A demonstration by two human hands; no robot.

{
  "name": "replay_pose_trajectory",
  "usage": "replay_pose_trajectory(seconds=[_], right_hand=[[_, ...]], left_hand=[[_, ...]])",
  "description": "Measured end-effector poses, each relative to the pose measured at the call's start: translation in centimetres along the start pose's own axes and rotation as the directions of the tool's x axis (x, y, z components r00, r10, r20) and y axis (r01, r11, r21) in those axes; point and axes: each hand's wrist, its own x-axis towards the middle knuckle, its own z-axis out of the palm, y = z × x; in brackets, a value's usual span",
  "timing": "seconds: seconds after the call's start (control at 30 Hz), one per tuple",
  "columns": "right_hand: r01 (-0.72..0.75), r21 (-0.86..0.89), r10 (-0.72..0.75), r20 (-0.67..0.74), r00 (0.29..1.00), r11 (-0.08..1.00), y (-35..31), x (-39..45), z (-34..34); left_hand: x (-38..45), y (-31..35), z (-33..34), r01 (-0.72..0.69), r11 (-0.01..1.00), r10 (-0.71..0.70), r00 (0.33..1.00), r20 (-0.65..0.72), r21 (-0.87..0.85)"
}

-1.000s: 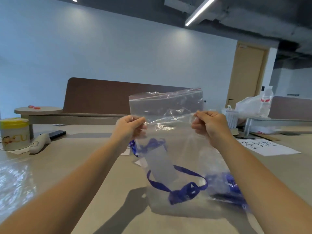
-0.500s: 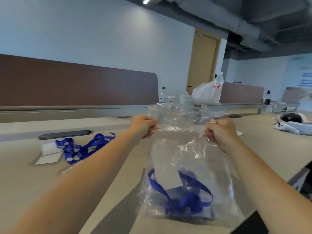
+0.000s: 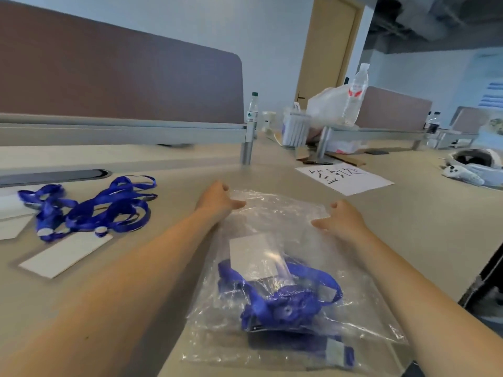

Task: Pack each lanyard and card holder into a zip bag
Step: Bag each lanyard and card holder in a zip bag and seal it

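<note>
Head view: the zip bag [image 3: 285, 232] lies flat on the worktop [image 3: 408, 219], mouth end away from the person. Inside it, a blue lanyard [image 3: 280, 303] is bunched near the closed end, with a white card holder [image 3: 251, 255] just above it. The left hand [image 3: 217, 201] pinches the far left corner of the zip bag between thumb and fingers. The right hand [image 3: 341, 220] rests on the far right edge, fingers curled; a firm grip cannot be confirmed. Loose lanyards [image 3: 89, 208] with card holders [image 3: 65, 254] lie well apart at left

zip bag [image 3: 283, 229] on desk [image 3: 408, 221], lanyard [image 3: 283, 300] inside
</note>
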Motion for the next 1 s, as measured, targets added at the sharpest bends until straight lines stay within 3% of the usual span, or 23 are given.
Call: replay_pose_trajectory(seconds=[0.17,0.33,0.5,0.67,0.83,1.0], right_hand=[[0.137,-0.266,-0.12,0.081,0.989,0.954,-2.4,-1.7,-1.8],[0.369,-0.366,-0.338,0.148,0.93,0.854,-8.5,-6.3,-1.9],[0.598,-0.326,-0.538,0.262,0.801,0.732,-15.0,-12.4,3.7],[0.708,-0.277,-0.578,0.424,0.697,0.65,-19.2,-17.0,12.3],[0.763,-0.215,-0.642,0.431,0.634,0.61,-19.9,-18.6,18.2],[0.756,-0.18,-0.64,0.432,0.635,0.63,-19.8,-17.5,20.3]], left_hand=[[-2.7,-0.1,-2.8,-0.118,0.962,0.111,0.993,0.041,0.247],[-7.5,-2.0,-8.4,-0.238,0.757,0.218,0.97,0.107,0.608],[-13.0,-6.5,-15.7,-0.168,0.562,0.198,0.978,0.065,0.81],[-17.8,-12.0,-21.8,0.014,0.555,0.092,0.993,-0.078,0.832],[-19.0,-15.5,-25.4,0.089,0.58,0.005,0.994,-0.113,0.81],[-16.9,-16.3,-25.6,0.095,0.64,-0.016,0.994,-0.11,0.763]])
